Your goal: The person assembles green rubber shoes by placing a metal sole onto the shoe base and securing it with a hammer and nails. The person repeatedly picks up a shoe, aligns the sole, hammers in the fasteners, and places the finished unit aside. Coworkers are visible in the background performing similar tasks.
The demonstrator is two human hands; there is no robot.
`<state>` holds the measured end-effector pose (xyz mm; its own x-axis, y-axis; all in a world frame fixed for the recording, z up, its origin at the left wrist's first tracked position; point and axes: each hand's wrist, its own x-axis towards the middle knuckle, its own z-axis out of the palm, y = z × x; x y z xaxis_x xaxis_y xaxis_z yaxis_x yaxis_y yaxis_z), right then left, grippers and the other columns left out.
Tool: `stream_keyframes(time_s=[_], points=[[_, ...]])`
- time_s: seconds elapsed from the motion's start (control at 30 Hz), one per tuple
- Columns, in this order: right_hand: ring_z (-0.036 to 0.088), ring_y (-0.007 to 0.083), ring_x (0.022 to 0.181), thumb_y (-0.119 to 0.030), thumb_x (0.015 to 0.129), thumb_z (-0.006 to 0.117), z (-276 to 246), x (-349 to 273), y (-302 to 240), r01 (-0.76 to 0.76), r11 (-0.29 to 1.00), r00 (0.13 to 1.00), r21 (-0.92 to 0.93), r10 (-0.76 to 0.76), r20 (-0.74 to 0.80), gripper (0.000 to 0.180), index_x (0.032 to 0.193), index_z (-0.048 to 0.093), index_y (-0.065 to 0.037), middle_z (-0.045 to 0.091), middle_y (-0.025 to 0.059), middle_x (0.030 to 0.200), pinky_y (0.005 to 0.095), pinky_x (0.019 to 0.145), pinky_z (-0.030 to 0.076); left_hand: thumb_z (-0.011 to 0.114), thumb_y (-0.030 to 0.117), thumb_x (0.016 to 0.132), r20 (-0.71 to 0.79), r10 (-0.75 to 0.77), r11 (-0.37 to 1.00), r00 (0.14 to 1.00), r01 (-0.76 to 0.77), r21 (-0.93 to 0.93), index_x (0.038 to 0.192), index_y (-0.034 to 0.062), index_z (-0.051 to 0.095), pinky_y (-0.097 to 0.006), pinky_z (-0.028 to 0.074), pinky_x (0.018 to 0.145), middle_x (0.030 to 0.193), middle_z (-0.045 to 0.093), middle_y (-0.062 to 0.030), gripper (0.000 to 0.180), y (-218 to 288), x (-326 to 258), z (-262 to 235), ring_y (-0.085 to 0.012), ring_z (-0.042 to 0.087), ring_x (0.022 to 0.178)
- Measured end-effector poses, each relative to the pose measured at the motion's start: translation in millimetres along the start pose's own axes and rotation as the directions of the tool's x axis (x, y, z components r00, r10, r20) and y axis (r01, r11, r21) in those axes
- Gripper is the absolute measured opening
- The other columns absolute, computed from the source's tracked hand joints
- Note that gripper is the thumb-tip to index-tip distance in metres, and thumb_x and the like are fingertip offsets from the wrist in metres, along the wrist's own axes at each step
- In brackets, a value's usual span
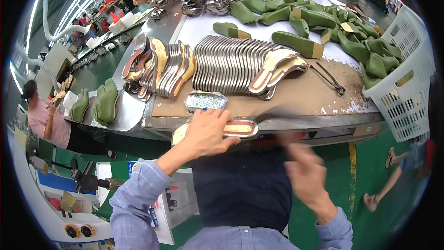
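Note:
At the bench's front edge, my left hand [206,132] presses down on a cream-and-brown shoe insole [241,128] with a silvery rim, fingers wrapped over its middle. My right hand [307,171], smeared by motion, is closed to the right of it. A dark blurred tool [282,113], hammer-like in shape, appears above that hand. Just beyond my left hand sits an open box of small nails [206,101]. A long row of silver-edged insoles [231,62] stands behind the box, with more insoles [159,65] to its left.
Pincers [330,79] lie on the brown board [319,99]. Green shoe lasts [314,16] are heaped at the back right, against a white plastic basket [407,88]. Metallic pieces [215,0] are piled at the back. Co-workers are beyond the bench and at left; someone's legs [388,176] show at right.

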<state>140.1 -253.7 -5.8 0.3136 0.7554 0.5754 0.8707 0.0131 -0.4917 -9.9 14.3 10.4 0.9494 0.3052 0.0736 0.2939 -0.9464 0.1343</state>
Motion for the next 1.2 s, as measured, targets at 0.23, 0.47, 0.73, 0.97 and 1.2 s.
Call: stream_keyframes(time_s=[0.23,0.47,0.73,0.97,1.2], points=[[0.068,0.0223,0.079,-0.005,0.096,0.063,1,6,0,-0.060,0.936,0.913,0.347,0.192,-0.360,0.035,0.129,0.054,0.004,0.068,0.0203,0.111,0.0322,0.068,0.056,0.075,0.053,0.080,-0.005,-0.047,0.999,0.999,0.047,-0.014,0.108,0.0073,0.060,-0.043,0.042,0.083,0.098,0.064,-0.0088,0.055,-7,-9,7,-0.0287,0.062,0.097],[0.067,0.0309,0.111,-0.004,0.090,0.070,26,4,3,-0.195,0.953,0.981,0.234,0.185,0.063,0.042,0.130,0.059,0.000,0.068,0.0206,0.119,0.0361,0.091,0.056,0.078,0.052,0.078,-0.046,-0.003,1.000,0.999,0.001,-0.028,0.107,0.0070,0.059,-0.042,0.043,0.084,0.097,0.065,-0.0097,0.057,-4,-2,7,-0.0289,0.062,0.095],[0.068,0.0400,0.086,-0.007,0.093,0.061,-5,14,132,-0.336,0.772,0.929,-0.540,0.367,-0.055,0.048,0.139,0.057,-0.021,0.069,0.0169,0.103,0.0476,0.071,0.055,0.080,0.038,0.065,0.090,0.127,0.991,0.988,-0.123,-0.049,0.108,0.0002,0.053,-0.044,0.050,0.062,0.076,0.067,-0.0150,0.062,-1,11,13,-0.0379,0.067,0.072],[0.060,0.0382,0.094,-0.005,0.094,0.061,-5,-13,188,-0.237,0.745,0.965,-0.624,0.256,-0.061,0.046,0.139,0.055,-0.012,0.060,0.0175,0.105,0.0468,0.080,0.048,0.083,0.033,0.075,-0.277,-0.619,0.545,0.734,0.148,-0.825,0.127,0.0023,0.053,-0.040,0.054,0.088,0.114,0.065,-0.0155,0.068,-77,-65,-68,-0.0267,0.067,0.100],[0.058,0.0392,0.097,-0.004,0.094,0.060,2,-8,188,-0.279,0.755,0.956,-0.594,0.278,-0.097,0.045,0.138,0.056,-0.010,0.058,0.0188,0.107,0.0475,0.084,0.047,0.076,0.029,0.089,-0.530,-0.781,0.578,-0.329,-0.059,-0.814,0.123,0.0005,0.049,-0.034,0.053,0.087,0.118,0.057,-0.0138,0.051,-205,-185,-4,-0.0218,0.062,0.107]])
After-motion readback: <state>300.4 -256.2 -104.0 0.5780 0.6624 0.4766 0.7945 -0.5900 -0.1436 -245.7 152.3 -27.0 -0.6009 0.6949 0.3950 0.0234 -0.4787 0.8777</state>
